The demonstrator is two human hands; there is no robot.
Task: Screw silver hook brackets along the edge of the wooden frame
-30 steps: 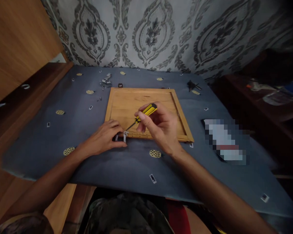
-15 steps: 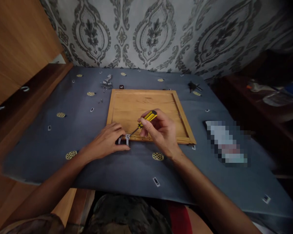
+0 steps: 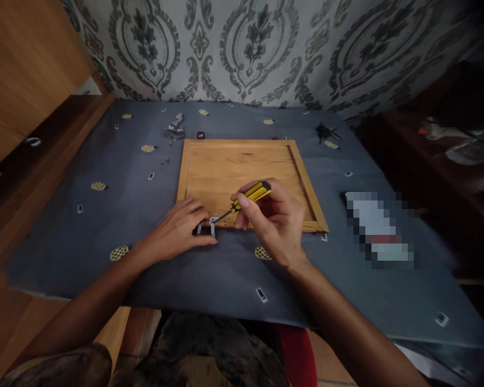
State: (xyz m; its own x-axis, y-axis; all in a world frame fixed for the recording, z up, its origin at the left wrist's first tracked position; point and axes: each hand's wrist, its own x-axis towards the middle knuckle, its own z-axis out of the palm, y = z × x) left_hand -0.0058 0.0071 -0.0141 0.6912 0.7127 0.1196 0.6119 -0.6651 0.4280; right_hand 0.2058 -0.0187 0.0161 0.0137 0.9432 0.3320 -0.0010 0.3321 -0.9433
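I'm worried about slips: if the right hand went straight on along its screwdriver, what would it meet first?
Probably the metal bracket at the near edge of the wooden panel: the screwdriver in the right hand points there, though contact is unclear. The left hand lies just beyond.

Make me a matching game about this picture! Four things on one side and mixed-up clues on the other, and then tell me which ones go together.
Things:
1. Screwdriver
2. Wooden panel
3. Pile of small metal parts
4. Metal fitting

Clues:
A. Heaped up near the panel's far left corner
B. Golden brown, with a raised frame around it
C. At the panel's near edge, right by the left hand
D. Yellow and black handle, held in the right hand

Right pairs: 1-D, 2-B, 3-A, 4-C
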